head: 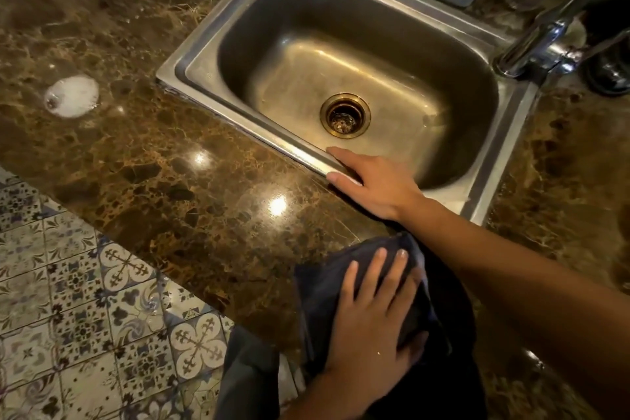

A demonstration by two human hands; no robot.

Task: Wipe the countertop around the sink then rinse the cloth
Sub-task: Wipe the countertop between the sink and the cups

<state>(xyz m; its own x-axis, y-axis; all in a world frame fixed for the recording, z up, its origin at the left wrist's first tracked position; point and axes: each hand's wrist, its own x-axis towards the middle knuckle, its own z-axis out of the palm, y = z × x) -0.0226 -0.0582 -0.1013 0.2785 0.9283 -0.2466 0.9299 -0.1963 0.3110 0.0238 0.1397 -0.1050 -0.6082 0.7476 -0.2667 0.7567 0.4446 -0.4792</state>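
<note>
Two hands at a steel sink (511,160) set in a brown marble countertop (153,164).
The left hand (371,320) presses flat, fingers spread, on the dark cloth (324,286) near the counter's front edge; the right hand (375,187), fingers extended, rests on the sink's near rim just beyond it. Two foam patches (72,96) lie far left of both hands; the faucet (545,41) stands beyond the right hand.
</note>
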